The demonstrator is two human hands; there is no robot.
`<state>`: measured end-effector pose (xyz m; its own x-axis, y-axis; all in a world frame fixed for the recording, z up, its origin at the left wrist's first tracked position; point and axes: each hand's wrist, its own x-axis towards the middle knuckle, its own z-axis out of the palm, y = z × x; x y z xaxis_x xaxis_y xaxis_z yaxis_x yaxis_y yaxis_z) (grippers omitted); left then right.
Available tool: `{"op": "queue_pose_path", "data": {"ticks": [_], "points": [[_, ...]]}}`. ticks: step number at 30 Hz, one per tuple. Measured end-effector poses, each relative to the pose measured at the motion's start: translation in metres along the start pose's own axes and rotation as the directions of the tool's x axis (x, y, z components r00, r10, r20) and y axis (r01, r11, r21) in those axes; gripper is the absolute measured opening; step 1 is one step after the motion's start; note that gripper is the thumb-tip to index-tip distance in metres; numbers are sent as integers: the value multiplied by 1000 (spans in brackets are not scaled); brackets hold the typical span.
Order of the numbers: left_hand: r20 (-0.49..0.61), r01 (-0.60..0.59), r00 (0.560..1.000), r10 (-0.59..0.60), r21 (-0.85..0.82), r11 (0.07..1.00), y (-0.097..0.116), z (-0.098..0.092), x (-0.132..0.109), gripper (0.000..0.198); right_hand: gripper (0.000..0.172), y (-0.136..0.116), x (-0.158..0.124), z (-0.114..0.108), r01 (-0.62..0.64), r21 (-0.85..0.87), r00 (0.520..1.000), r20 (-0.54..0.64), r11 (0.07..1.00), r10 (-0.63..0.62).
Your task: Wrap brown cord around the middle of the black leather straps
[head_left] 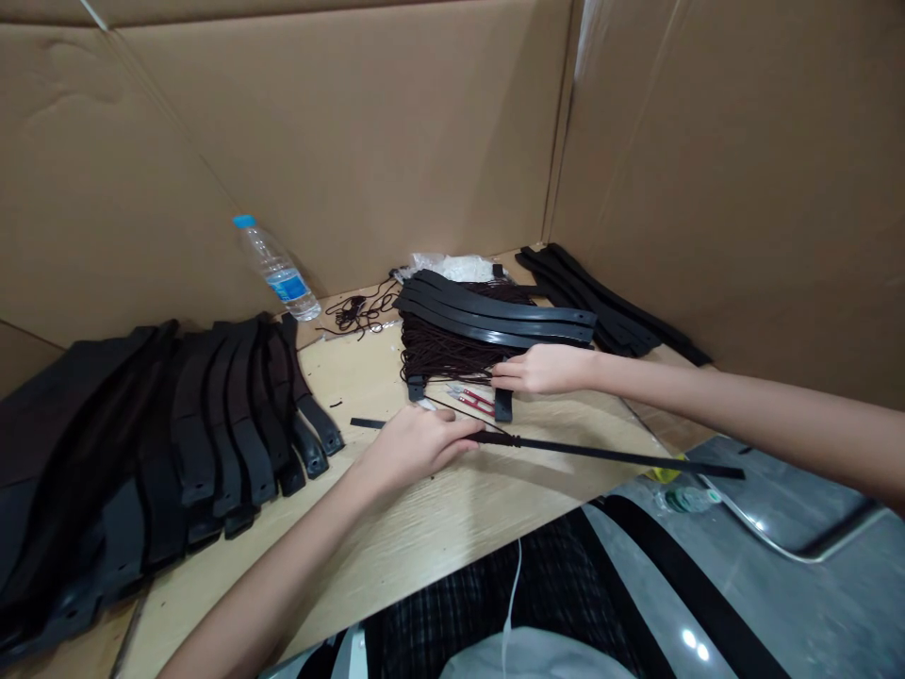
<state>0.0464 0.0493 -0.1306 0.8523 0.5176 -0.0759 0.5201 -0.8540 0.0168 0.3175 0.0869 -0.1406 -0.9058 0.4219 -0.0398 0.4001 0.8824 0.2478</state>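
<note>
My left hand (416,441) rests on a long thin black strap (608,455) that lies across the wooden table (438,528), its fingers curled over the strap near its left part. My right hand (541,369) reaches to the edge of a bundle of dark brown cord (442,351), fingers pinched together at the cords, just above a small red-handled snipper (472,397). What the right fingers hold is too small to make out. Several curved black straps (495,316) lie on top of the cord bundle.
A big fanned pile of black straps (170,443) fills the left of the table. A water bottle (277,268) leans at the back beside loose cord (357,311). More black straps (608,302) lie at the right by the cardboard walls (353,132). A metal chair frame (778,547) stands lower right.
</note>
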Motion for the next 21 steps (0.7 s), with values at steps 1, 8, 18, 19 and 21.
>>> {"op": "queue_pose_path", "data": {"ticks": [1, 8, 18, 19, 21], "points": [[-4, 10, 1000, -10, -6, 1000, 0, -1, -2, 39, 34, 0, 0, 1, 27, -49, 1000, 14, 998, -27], [10, 36, 999, -36, 23, 999, 6, -11, -9, 39, 34, -2, 1, 4, 32, -120, 999, 18, 992, -30], [-41, 74, 996, -74, 6, 997, 8, -13, -11, 39, 43, -3, -3, 9, -125, 401, 984, -65, 907, 165], [-45, 80, 996, -80, 2, 997, 8, -13, -11, 39, 45, -2, -5, 5, -140, 500, 979, -58, 854, 194], [-47, 86, 995, -86, -5, 996, 7, -12, -10, 39, 48, 2, -12, -8, -190, 678, 965, -5, 710, 263]]}}
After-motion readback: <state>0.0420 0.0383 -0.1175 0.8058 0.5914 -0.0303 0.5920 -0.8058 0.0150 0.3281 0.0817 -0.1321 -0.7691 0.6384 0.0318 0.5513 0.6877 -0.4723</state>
